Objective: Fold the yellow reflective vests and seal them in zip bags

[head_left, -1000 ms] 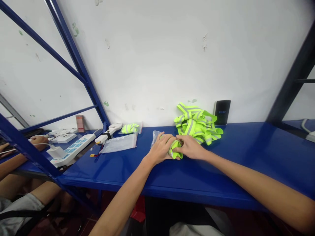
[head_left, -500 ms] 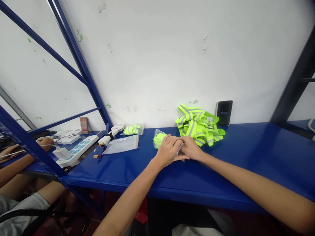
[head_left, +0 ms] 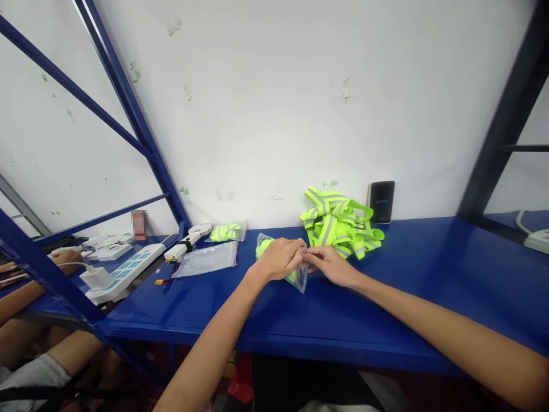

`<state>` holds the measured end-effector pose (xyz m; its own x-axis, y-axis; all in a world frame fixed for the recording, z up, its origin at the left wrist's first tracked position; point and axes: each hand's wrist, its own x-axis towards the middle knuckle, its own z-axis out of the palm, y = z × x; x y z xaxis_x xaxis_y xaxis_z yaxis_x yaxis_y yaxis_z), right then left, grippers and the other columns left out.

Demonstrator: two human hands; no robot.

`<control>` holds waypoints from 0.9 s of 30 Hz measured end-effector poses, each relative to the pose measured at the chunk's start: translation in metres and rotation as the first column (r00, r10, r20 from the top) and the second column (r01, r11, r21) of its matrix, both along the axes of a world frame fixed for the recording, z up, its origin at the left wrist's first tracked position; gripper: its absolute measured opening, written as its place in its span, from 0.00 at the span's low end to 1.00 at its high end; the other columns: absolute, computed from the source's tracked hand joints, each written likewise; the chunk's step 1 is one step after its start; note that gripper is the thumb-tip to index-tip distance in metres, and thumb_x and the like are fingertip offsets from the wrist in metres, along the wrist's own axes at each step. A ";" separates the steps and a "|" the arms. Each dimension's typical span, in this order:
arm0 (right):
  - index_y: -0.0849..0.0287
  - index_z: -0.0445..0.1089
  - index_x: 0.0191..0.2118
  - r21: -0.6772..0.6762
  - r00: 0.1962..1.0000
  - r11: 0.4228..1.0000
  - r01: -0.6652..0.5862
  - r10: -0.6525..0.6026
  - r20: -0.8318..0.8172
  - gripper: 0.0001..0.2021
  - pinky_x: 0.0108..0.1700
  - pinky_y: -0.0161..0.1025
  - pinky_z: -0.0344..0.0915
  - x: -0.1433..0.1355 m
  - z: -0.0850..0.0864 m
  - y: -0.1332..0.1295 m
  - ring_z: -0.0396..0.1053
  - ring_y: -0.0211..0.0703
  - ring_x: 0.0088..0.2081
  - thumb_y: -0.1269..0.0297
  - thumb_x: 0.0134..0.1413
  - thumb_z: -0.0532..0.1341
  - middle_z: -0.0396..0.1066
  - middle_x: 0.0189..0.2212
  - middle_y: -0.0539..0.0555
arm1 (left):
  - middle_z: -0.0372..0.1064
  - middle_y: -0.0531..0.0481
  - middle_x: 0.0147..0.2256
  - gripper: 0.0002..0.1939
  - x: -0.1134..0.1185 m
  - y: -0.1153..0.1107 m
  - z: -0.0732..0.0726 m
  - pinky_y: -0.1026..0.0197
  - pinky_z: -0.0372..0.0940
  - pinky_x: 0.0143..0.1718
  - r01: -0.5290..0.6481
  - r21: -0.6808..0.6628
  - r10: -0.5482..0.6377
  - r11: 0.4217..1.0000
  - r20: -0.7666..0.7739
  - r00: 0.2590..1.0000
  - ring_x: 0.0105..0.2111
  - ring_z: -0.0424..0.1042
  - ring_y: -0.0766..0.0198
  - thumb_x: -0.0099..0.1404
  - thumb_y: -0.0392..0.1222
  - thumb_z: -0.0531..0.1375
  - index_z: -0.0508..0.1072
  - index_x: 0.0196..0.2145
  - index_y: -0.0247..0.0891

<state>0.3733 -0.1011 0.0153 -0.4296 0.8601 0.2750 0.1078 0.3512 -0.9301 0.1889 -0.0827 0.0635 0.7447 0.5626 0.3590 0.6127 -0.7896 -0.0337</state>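
Observation:
Between my hands lies a clear plastic bag (head_left: 301, 281) with a folded fluorescent yellow strap inside, resting on the blue table. My left hand (head_left: 281, 258) lies over the bag, fingers curled onto its right edge, hiding most of it. With thumb and forefinger, my right hand (head_left: 328, 262) pinches the same edge, close to my left fingertips. Just behind my right hand is a loose heap of fluorescent yellow straps with grey reflective stripes (head_left: 338, 223).
At the left are a flat clear bag (head_left: 208, 260), a filled bag (head_left: 227, 232), a white handheld fan (head_left: 189, 240) and a power strip (head_left: 128, 273). A phone-like device (head_left: 381, 201) leans on the wall. Another person's hand (head_left: 66, 257) is beyond the blue frame post (head_left: 128, 103).
My hands have shifted along the bag's edge, and its lower right corner now shows below my left hand. My right fingers have drawn into a clearer pinch. The view has shifted slightly.

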 end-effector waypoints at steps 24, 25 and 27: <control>0.62 0.70 0.40 -0.297 0.990 0.955 0.014 -0.054 -0.127 0.11 0.30 0.38 0.71 -0.002 -0.009 0.012 0.73 0.41 0.27 0.62 0.54 0.55 0.75 0.31 0.56 | 0.74 0.41 0.34 0.15 0.014 0.001 -0.019 0.57 0.63 0.34 -0.479 -0.007 0.479 0.878 0.028 0.877 0.34 0.76 0.50 0.73 0.44 0.37 0.58 0.48 0.39; 0.61 0.71 0.42 -0.270 0.989 0.962 0.026 -0.064 -0.133 0.13 0.32 0.38 0.71 -0.003 -0.009 0.012 0.73 0.42 0.30 0.60 0.55 0.57 0.75 0.34 0.56 | 0.74 0.42 0.34 0.14 0.013 0.001 -0.020 0.58 0.63 0.34 -0.479 0.001 0.479 0.878 0.026 0.878 0.34 0.76 0.51 0.73 0.44 0.38 0.58 0.48 0.39; 0.60 0.71 0.44 -0.194 0.990 0.979 0.056 -0.079 -0.114 0.16 0.37 0.39 0.71 -0.004 -0.009 0.014 0.74 0.44 0.37 0.58 0.52 0.63 0.75 0.38 0.55 | 0.75 0.42 0.35 0.12 0.012 0.001 -0.020 0.58 0.63 0.34 -0.475 0.013 0.475 0.880 0.025 0.880 0.35 0.76 0.51 0.73 0.43 0.40 0.58 0.48 0.40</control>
<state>0.3689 -0.0875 0.0066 -0.3421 0.9276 0.1499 0.0087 0.1626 -0.9866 0.2011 -0.0820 0.0438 0.3822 0.8401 0.3849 0.9147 -0.4033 -0.0280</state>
